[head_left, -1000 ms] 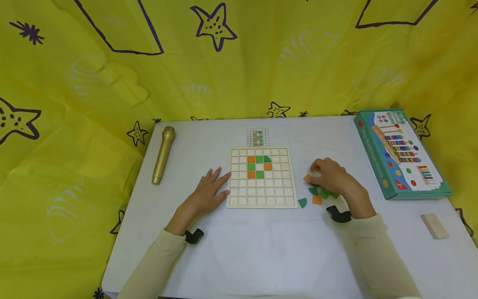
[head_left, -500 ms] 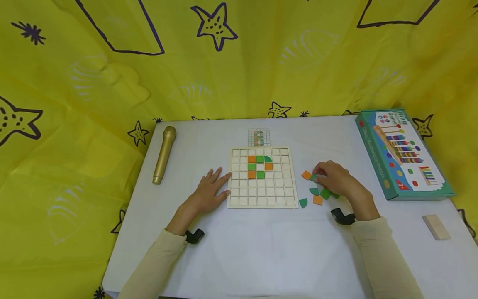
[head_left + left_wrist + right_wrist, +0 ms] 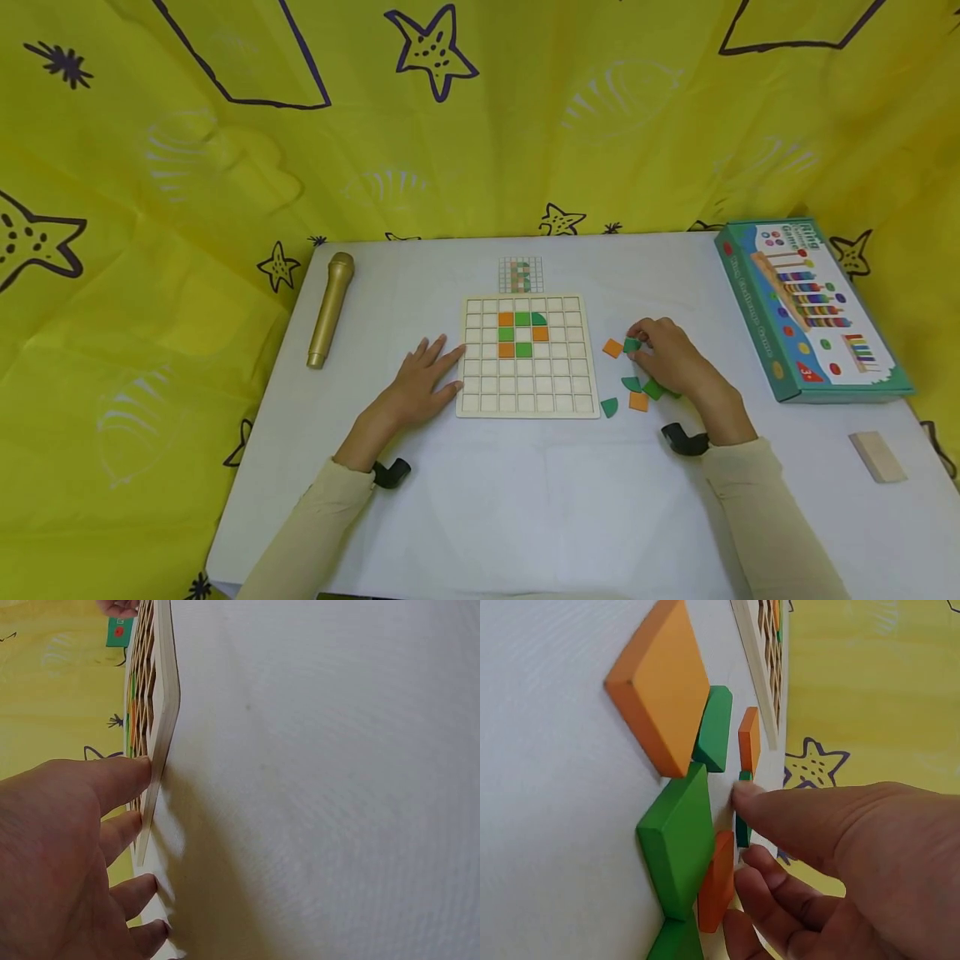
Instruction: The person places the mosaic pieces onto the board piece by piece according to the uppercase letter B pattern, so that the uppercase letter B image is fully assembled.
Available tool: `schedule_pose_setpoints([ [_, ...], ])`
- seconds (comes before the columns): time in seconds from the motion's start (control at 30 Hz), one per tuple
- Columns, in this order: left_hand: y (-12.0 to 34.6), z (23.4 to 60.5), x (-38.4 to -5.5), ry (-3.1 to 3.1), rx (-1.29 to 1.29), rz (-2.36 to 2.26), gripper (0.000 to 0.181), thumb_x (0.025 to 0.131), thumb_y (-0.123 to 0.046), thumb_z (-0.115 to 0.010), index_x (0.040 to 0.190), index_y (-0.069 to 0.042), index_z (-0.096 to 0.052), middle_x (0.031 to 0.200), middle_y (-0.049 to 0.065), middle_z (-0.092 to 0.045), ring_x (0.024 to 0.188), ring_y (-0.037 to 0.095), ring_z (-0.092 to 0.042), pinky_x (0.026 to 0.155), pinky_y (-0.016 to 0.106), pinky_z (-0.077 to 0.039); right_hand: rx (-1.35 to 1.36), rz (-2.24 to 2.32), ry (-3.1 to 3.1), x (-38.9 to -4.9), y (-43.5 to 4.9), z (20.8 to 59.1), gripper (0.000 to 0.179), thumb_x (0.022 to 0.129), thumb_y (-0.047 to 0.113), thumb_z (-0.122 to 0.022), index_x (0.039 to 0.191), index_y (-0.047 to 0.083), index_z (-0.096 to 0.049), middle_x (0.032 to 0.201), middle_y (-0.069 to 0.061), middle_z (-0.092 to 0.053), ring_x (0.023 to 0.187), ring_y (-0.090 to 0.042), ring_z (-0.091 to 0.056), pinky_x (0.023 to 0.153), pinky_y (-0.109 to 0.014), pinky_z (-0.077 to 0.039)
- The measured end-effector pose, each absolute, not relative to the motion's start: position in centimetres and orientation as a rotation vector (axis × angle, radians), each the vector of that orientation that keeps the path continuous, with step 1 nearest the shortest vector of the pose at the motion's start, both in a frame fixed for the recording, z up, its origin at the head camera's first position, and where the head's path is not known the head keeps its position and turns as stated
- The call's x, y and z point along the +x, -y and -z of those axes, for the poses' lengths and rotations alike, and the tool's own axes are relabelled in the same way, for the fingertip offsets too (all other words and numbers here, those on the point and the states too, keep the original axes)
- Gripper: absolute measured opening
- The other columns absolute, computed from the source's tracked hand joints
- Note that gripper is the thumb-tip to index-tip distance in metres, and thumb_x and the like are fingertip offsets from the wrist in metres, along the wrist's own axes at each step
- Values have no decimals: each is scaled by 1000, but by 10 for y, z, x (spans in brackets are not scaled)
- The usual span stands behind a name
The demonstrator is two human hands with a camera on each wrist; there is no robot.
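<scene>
My left hand (image 3: 416, 387) lies with fingers spread, its thumb and a fingertip touching the left edge of a wooden grid board (image 3: 527, 414). In the board's cells sit several orange and green square tiles and one green quarter-round tile (image 3: 538, 319). To the right of the board my right hand (image 3: 671, 358) pinches a dark green quarter-round tile (image 3: 743, 817) between thumb and fingers, low over the table. An orange square tile (image 3: 612, 348) lies just left of it. Near the palm are more loose tiles, among them a green square (image 3: 676, 840) and an orange square (image 3: 657, 686).
A small pattern card (image 3: 521, 275) lies behind the board. A gold microphone (image 3: 330, 312) is at the left of the white table (image 3: 480, 508). At the right are a green game box (image 3: 813, 312) and a pale wooden block (image 3: 877, 457).
My right hand has let go of the orange square tile and now has the dark green quarter-round tile, shifted slightly away from the pile. My left hand has stayed put.
</scene>
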State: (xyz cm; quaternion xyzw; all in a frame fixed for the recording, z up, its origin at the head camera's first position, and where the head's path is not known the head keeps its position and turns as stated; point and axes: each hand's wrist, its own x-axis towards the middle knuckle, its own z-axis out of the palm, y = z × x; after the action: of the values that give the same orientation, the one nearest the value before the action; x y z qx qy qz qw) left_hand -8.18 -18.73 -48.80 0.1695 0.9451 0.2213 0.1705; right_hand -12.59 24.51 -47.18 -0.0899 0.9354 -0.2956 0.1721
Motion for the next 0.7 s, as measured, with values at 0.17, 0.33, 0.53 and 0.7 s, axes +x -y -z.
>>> schedule_pose_setpoints([
  [0.17,187,489,-83,-2686,481,-627,65,110,-42,-52,168,-24,-31,177,16,-14,162,46,-4,127,68,-10,-196,866,-2670,-125,-245,475,43,103,19,-67,134,-8,-55,129,-31,-50,117,-45,-49,99,-61,-49],
  [0.33,187,489,-83,-2686,482,-630,64,110,-43,-52,168,-24,-32,176,16,-14,162,46,-4,127,68,-9,-214,859,-2714,-124,-242,481,34,105,18,-65,130,-5,-57,128,-30,-50,117,-46,-48,98,-60,-47],
  [0.53,188,488,-82,-2683,479,-631,64,110,-43,-52,168,-25,-32,177,16,-14,162,46,-3,128,68,-9,-276,840,-2749,-121,-243,480,29,106,14,-64,129,-3,-57,126,-31,-50,114,-48,-47,94,-61,-47],
  [0.7,188,489,-83,-2680,477,-627,64,110,-43,-52,168,-25,-31,177,16,-14,162,46,-3,128,68,-10,-288,833,-2757,-118,-242,480,28,106,11,-63,129,-4,-58,123,-31,-50,111,-45,-48,92,-58,-48],
])
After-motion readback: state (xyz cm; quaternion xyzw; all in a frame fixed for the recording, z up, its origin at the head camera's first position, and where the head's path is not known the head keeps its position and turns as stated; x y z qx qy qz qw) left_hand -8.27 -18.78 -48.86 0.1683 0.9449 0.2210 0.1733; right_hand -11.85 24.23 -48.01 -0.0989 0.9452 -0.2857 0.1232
